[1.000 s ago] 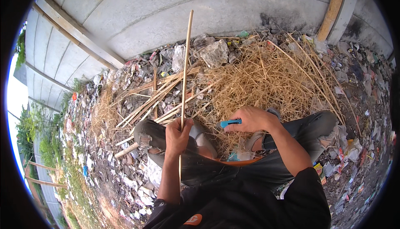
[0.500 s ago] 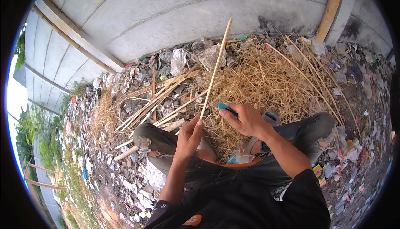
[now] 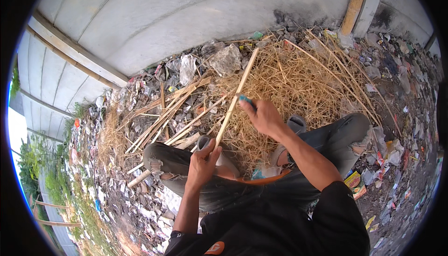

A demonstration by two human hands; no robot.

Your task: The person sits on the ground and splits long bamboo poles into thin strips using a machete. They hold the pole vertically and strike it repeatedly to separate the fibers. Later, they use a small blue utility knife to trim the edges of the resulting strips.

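A long pale bamboo strip [image 3: 227, 118] slants up and away from me, its lower end closed in the fingers of my left hand [image 3: 202, 162] beside my left knee. My right hand [image 3: 265, 116] is wrapped around a teal-handled knife [image 3: 245, 100], held against the strip near its middle. The blade is too small and covered to make out well. Beneath the strip's far half lies a wide heap of dry shavings [image 3: 298, 83] between my bent legs and the wall.
Several cut strips [image 3: 170, 114] lie in a pile to the left, near a thicker stick [image 3: 139, 178]. Longer thin strips [image 3: 343, 76] rest across the shavings on the right. A concrete wall [image 3: 196, 18] rises behind a pale rock [image 3: 226, 60]. Litter covers the ground.
My left hand has drawn the bamboo strip down toward me. My right hand has moved up and left, bringing the knife from beside the strip onto it. The view has shifted slightly.
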